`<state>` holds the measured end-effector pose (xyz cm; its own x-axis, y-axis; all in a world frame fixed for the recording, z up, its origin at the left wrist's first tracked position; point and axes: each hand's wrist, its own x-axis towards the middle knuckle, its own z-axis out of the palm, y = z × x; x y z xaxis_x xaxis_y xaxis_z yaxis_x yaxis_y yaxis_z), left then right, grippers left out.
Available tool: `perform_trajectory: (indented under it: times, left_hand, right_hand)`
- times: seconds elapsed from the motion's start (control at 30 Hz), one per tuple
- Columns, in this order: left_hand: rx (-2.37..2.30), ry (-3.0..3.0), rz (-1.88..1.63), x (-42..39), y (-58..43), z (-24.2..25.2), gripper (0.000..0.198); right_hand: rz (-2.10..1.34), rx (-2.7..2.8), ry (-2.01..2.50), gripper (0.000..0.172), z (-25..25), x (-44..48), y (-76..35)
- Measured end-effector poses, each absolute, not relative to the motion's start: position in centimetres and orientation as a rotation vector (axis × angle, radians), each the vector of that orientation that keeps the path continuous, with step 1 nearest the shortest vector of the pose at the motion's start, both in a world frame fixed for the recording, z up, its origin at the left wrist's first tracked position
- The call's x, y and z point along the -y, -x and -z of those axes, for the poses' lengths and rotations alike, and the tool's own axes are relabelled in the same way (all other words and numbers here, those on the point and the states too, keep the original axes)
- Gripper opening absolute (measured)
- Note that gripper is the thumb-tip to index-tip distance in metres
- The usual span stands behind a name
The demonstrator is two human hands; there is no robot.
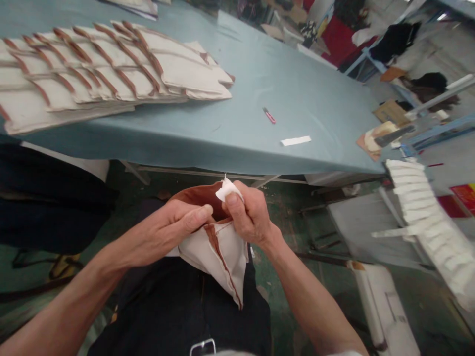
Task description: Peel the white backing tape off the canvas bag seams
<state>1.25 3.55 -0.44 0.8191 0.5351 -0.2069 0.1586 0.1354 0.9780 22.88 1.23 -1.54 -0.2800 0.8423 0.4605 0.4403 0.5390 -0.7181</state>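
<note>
In front of my body is a sewn pouch, off-white outside with a reddish-brown inner side and a brown seam running to its lower point. My left hand is closed on the pouch's near rim, thumb on top and the other fingers hidden behind it. At the right end of the opening, my right hand is closed with a crumpled white scrap pinched under its thumb. That hand also touches the pouch's edge. Whether the scrap is paper or cloth, I cannot tell.
Ahead stands a table with a blue cover. Overlapping rows of similar sewn pieces lie on its left side. Red-handled thread snips and a white strip rest farther right. A row of white pieces extends beyond the table.
</note>
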Motion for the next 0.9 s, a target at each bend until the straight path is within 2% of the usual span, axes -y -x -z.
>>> perform_trajectory:
  times: [0.2, 0.43, 0.67, 0.8, 0.9]
  left_hand:
    - [-0.52, -1.563, -0.257, -3.1, -1.4, 0.6, 0.053]
    - [-0.779, -2.301, -0.622, -1.0, -1.8, 1.6, 0.035]
    - [-0.555, -2.328, -0.774, 0.0, -0.9, 1.1, 0.036]
    - [-0.473, -2.346, -0.821, -0.2, 0.4, 0.9, 0.031]
    - [-0.657, -2.223, -0.806, -1.7, 1.7, 1.9, 0.023]
  right_hand:
    - [-0.475, 2.001, 1.091, 0.046, 1.9, -1.2, -22.9]
    - [-0.425, 2.099, 1.082, 0.045, 1.8, -0.8, -23.1]
    - [-0.755, 1.892, 1.245, 0.059, 2.9, -1.4, -26.2]
    - [-0.677, 1.678, 1.31, 0.061, 4.2, -1.2, -26.5]
    - [-0.621, 1.453, 1.317, 0.056, 3.4, -0.8, -25.9]
